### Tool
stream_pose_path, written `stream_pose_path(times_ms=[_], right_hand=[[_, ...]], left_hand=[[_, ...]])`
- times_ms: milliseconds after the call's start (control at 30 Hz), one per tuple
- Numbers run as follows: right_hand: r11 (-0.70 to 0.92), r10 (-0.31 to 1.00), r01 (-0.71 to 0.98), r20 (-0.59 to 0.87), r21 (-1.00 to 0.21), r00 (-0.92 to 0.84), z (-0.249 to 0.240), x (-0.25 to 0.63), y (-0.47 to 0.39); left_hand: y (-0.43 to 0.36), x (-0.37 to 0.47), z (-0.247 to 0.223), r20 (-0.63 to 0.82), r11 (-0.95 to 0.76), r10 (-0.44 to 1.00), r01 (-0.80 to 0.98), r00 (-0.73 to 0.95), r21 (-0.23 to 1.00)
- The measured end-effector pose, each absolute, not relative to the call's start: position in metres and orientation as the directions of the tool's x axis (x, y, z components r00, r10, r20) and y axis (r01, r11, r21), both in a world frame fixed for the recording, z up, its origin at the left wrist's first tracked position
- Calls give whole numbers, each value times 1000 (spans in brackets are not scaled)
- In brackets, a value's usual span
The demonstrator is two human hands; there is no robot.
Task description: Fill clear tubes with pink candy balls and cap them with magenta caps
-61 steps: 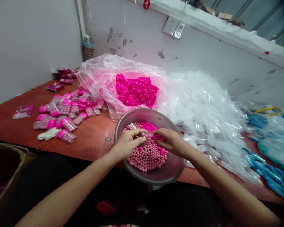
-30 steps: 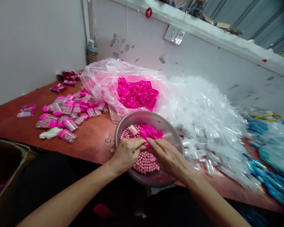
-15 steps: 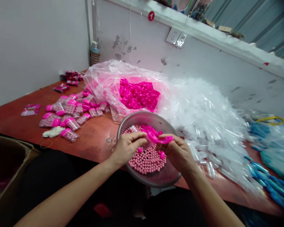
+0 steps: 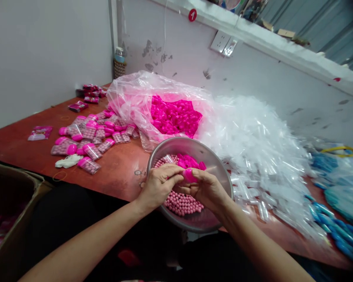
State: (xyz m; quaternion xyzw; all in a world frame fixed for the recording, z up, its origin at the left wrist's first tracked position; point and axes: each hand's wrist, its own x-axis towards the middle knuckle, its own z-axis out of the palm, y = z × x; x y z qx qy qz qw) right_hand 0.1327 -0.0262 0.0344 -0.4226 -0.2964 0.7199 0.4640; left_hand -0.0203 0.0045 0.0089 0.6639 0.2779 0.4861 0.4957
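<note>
Over a metal bowl (image 4: 223,168), my two hands meet around one small piece. My left hand (image 4: 161,186) is closed with fingertips pinched on a small clear bottle, mostly hidden behind the fingers. My right hand (image 4: 208,187) grips a bright pink cap (image 4: 189,175) at the bottle's end, thumb on top and fingers underneath. Below them in the bowl lie many pink beads (image 4: 184,204). More pink caps (image 4: 191,161) rest among the beads toward the bowl's back, beside another clear bottle (image 4: 167,158).
Filled, pink-capped bottles (image 4: 90,150) are heaped at left. Behind the bowl, a plastic bag (image 4: 129,92) holds many pink caps. A large pile of clear bottles (image 4: 253,137) spreads rightward. Small packets (image 4: 40,133) lie on the red table (image 4: 117,168); a cardboard box (image 4: 32,184) stands lower left.
The pink cap in my right hand has moved left against the bottle in my left hand. My right fingers have come in beneath it. The view has shifted slightly.
</note>
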Motion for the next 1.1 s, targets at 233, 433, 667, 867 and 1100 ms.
stream_pose_path(times_ms=[233,433,667,867,1100], right_hand=[[-196,968,-56,-184,-979,-171,52,142,7],[109,990,844,-17,-524,-138,29,151,35],[57,993,873,-66,-485,-102,-16,137,68],[11,964,562,-140,-827,-225,-28,141,73],[-95,952,-43,-78,-995,-297,-1,142,51]], left_hand=[[52,-40,25,243,-209,961,-230,131,950],[127,-84,5,352,-361,925,-45,-142,931],[84,-74,1,322,-319,945,-55,61,946],[55,-66,19,360,-375,921,94,146,922],[42,-49,23,382,-437,884,186,269,880]])
